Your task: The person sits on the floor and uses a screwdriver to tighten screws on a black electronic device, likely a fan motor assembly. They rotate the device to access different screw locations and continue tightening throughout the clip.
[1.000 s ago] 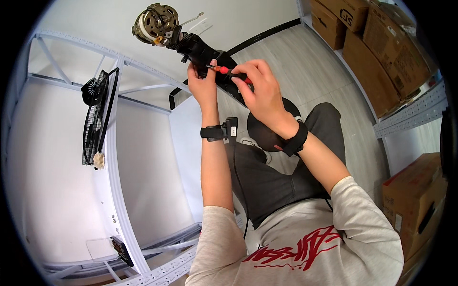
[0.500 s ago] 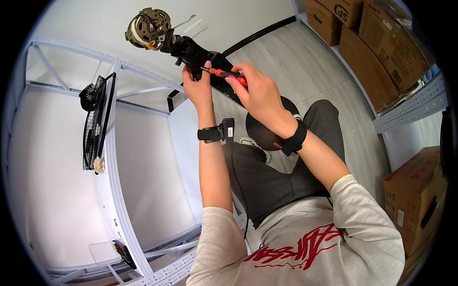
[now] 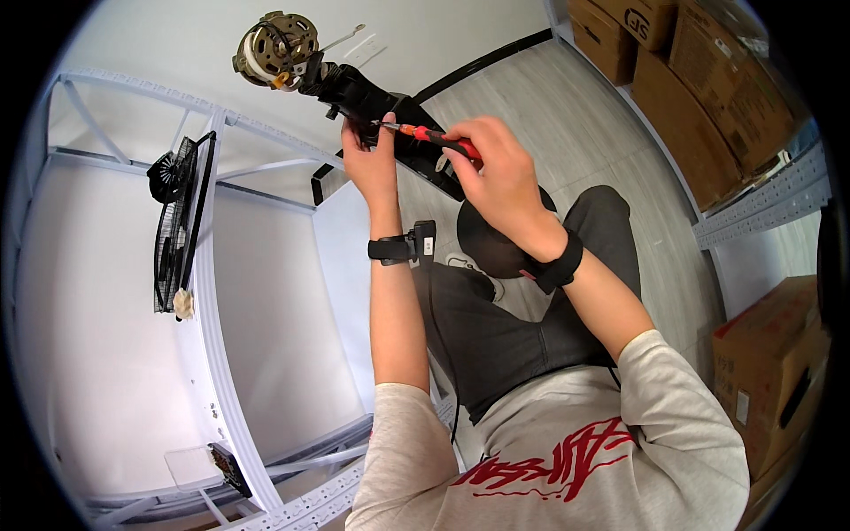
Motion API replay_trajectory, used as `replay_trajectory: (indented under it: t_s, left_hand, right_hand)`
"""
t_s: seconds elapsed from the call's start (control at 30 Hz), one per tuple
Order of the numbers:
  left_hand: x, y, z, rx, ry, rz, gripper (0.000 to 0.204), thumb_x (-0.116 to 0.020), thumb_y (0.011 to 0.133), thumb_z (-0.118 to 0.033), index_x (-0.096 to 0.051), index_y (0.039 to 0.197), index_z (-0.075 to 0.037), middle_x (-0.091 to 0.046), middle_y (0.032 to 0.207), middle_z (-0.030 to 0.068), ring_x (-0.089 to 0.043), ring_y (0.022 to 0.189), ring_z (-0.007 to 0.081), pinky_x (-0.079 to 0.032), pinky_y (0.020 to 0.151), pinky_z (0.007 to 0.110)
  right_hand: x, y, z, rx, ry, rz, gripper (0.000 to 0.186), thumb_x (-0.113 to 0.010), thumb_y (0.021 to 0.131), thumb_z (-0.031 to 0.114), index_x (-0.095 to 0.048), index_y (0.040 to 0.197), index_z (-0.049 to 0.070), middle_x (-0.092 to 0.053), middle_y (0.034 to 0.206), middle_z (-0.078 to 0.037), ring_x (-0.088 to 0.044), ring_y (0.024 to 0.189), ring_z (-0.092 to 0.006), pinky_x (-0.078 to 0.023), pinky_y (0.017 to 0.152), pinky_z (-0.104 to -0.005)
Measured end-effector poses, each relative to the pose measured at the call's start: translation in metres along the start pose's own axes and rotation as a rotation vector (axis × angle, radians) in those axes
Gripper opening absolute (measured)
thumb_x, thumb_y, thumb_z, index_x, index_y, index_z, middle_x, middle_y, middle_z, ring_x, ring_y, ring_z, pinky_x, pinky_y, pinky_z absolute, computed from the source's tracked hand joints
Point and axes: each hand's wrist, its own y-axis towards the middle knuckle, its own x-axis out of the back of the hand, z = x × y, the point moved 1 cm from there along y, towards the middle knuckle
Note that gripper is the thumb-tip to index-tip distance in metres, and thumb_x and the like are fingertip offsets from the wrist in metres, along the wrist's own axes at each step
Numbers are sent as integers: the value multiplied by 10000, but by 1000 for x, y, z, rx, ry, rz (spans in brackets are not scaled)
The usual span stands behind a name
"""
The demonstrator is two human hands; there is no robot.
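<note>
A stripped electric fan stands in front of me, with its bare round motor at the upper left, showing a metal casing and loose wires. Below the motor runs the black fan stand, angled down toward its round black base. My left hand is closed at the lower side of the stand's black housing, thumb up near a screwdriver's tip; its fingertips are partly hidden. In my right hand is a red-and-black screwdriver, its metal shaft pointing left at the housing beside my left thumb.
To the left is a white metal shelf frame, with a black fan grille against its upright. Cardboard boxes fill a shelf at the upper right; another carton sits lower right. A black cable hangs from my left wrist strap.
My right hand and the screwdriver's handle have shifted a little to the right, and more of the shaft shows. My left hand has hardly moved.
</note>
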Motion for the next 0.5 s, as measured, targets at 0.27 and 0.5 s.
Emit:
replay_trajectory:
  t_s: [0.27,0.5]
  left_hand:
    - [-3,-34,-16,-476,614,-237,498,-756,792,-96,-579,1257,-104,-544,1148,98,-532,997,216,-478,786,312]
    - [12,-35,-12,-644,651,-77,283,-701,778,15,-722,1032,-110,-625,867,31,-622,779,196,-499,687,300]
  right_hand:
    - [16,-2,4,-45,8,86,202,-691,785,-10,-601,962,24,-576,896,-96,-587,661,-225,-480,594,-316]
    - [22,2,11,-63,2,150,184,-715,776,10,-628,937,24,-568,834,-92,-563,638,-216,-463,585,-312]
